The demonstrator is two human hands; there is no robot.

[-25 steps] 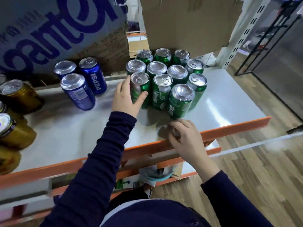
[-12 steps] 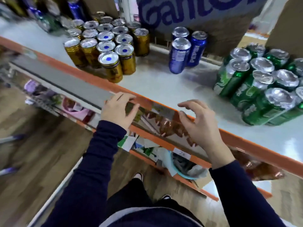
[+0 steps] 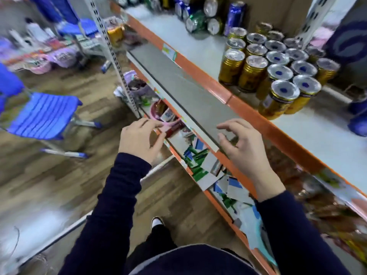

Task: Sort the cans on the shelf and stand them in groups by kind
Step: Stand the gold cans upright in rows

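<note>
Gold cans (image 3: 274, 76) with silver lids, several marked by a blue dot, stand upright in a tight block on the grey shelf board (image 3: 317, 139). Behind that block stands a loose mixed cluster (image 3: 200, 20) of blue, green and gold cans. To its right are blurred blue cans (image 3: 358, 120). Below the block, a pink bowl (image 3: 154, 113) holds packets too blurred to identify. No writing can be read. Left hand (image 3: 139, 139) and right hand (image 3: 244, 145) hover in front of and below the block, fingers loosely curled, holding nothing.
</note>
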